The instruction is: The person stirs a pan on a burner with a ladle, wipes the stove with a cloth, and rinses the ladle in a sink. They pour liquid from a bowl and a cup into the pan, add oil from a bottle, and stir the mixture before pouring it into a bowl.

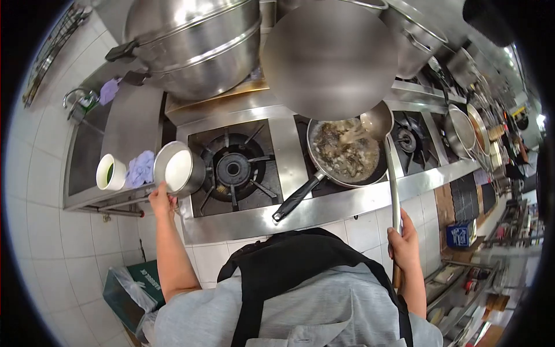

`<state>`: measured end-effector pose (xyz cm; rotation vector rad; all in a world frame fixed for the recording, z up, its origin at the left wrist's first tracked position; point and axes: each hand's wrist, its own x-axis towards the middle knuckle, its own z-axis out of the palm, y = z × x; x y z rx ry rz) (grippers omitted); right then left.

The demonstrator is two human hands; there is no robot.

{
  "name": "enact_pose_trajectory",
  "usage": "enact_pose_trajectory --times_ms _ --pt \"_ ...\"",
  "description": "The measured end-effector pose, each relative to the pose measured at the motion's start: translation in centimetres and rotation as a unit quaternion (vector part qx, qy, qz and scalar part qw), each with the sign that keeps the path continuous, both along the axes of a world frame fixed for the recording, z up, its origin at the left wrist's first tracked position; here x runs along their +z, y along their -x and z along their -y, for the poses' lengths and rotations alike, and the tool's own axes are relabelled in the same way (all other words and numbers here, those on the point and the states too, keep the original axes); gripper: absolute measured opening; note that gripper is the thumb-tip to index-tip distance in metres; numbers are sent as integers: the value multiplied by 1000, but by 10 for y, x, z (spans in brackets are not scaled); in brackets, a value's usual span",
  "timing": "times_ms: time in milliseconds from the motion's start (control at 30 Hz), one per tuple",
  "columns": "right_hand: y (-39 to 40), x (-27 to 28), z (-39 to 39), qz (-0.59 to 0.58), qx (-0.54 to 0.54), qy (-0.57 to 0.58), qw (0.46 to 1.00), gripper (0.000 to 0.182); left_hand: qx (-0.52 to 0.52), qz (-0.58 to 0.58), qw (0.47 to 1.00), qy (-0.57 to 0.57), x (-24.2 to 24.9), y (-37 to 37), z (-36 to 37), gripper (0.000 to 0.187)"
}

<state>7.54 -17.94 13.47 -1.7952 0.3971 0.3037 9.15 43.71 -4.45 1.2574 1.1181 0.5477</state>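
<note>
My right hand (404, 242) is wrapped round the long handle of a metal ladle (380, 120). The ladle's bowl is tilted over the right rim of a frying pan (300, 195), and pale liquid seems to run from it. Dark and light pieces of food (345, 155) lie in bubbling, cloudy liquid in the pan. At the left, my left hand (162, 199) grips the near side of a metal saucepan (197, 173), probably by its handle, which the fingers hide. White content, seemingly liquid, shows inside the saucepan, beside the left burner.
A bare gas burner (233, 168) lies between saucepan and pan; another burner (407, 140) is right of the pan. A large steamer pot (193, 49) stands behind. A white cup (111, 172) and purple cloth (140, 169) sit at left. A grey blur covers the back middle.
</note>
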Motion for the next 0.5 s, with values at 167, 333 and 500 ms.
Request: enact_pose_trajectory --times_ms 167,333,500 --pt "4 -45 23 64 17 227 972 58 150 6 981 -121 11 1 -36 54" --pt "24 -33 -4 -34 9 120 992 58 392 108 890 -206 36 11 -117 61" --pt "16 -32 7 -130 3 -258 957 46 437 174 882 -13 72 5 -139 69"
